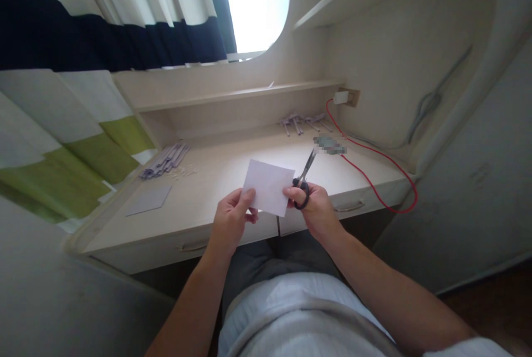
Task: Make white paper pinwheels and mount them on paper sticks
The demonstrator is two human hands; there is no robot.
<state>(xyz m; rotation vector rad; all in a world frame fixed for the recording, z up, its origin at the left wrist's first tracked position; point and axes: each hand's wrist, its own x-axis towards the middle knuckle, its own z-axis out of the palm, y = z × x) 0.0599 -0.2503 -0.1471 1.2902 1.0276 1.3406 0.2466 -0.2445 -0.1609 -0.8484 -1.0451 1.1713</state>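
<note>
A square sheet of white paper (269, 186) is held up in front of me, over the desk's front edge. My left hand (233, 215) pinches its left side between thumb and fingers. On the opposite side, the thumb of my right hand (313, 207) presses the paper. That same hand also has scissors (306, 174) with black handles hooked on its fingers, their blades pointing away from me. Whether the blades are fully closed I cannot tell. Flat on the desk at the left lies another pale sheet of paper (148, 200).
Folded paper strips (166, 160) lie at the desk's left, with small scraps (185, 171) beside them. More paper pieces (301, 122) sit at the back. A red cable (386, 154) runs from a white charger (341, 97) to a pixelated object (330, 144) and hangs over the edge.
</note>
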